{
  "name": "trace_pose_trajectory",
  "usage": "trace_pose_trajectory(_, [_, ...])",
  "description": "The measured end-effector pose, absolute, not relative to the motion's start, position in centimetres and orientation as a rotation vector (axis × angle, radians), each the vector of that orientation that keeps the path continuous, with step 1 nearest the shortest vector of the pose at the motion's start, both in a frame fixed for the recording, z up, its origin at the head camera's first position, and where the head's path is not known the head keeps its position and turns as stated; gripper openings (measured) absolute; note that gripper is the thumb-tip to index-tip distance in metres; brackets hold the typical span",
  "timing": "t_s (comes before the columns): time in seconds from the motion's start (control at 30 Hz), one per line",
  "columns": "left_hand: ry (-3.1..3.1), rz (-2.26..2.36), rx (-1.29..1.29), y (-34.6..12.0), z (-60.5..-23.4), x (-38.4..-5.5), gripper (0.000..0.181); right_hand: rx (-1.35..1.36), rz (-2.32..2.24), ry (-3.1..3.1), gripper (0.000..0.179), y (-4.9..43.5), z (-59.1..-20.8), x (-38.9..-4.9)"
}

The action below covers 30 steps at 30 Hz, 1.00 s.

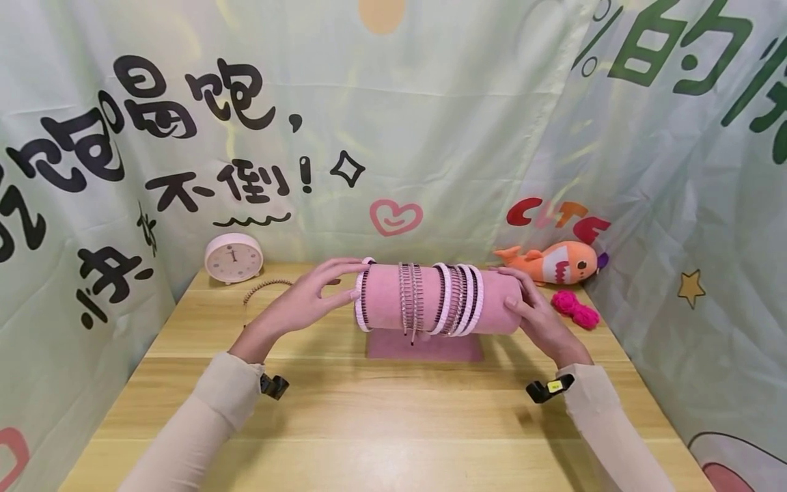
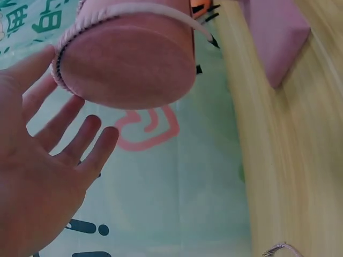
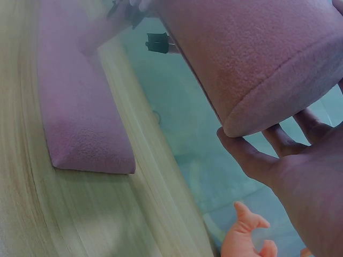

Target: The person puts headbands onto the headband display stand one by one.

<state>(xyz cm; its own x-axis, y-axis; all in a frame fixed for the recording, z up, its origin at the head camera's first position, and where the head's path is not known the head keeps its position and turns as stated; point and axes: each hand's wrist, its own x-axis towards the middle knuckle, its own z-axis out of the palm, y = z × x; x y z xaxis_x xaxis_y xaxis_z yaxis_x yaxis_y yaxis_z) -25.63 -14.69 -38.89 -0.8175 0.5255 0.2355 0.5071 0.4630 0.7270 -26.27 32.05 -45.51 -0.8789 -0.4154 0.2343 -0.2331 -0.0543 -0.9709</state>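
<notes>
A pink plush headband holder [image 1: 384,297], a lying cylinder on a pink base [image 1: 424,348], stands in the middle of the table. At its left end sits a white pleated headband [image 1: 360,311] with dark teeth. My left hand [image 1: 304,294] touches this band with thumb and fingertips; its fingers look long and spread in the left wrist view. The right hand [image 1: 536,311] grips the holder's right end, thumb in front and fingers behind. Two thin beaded headbands [image 1: 412,297] sit near the cylinder's middle, and several white and dark headbands [image 1: 458,301] lie close together farther right.
A thin curved headband [image 1: 266,283] lies on the wooden table [image 1: 344,424] at left, near a round pink clock [image 1: 233,258]. At the back right are an orange plush fish [image 1: 562,263] and a bright pink bow [image 1: 574,309]. Printed cloth [image 1: 430,137] hangs behind.
</notes>
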Motion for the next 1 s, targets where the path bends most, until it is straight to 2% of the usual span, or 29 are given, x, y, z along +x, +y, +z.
trace_pose_trajectory(0.43, [2.805, 1.186, 1.004, -11.9, -39.3, -26.3, 0.047, -0.717, -2.064, 2.062, 0.055, 32.0, -45.5, -26.3])
trace_pose_trajectory(1.0, [2.815, 1.266, 1.075, -9.7, -39.9, -26.7, 0.046, -0.719, -2.071, 2.072, 0.054, 32.0, -45.6, -26.1])
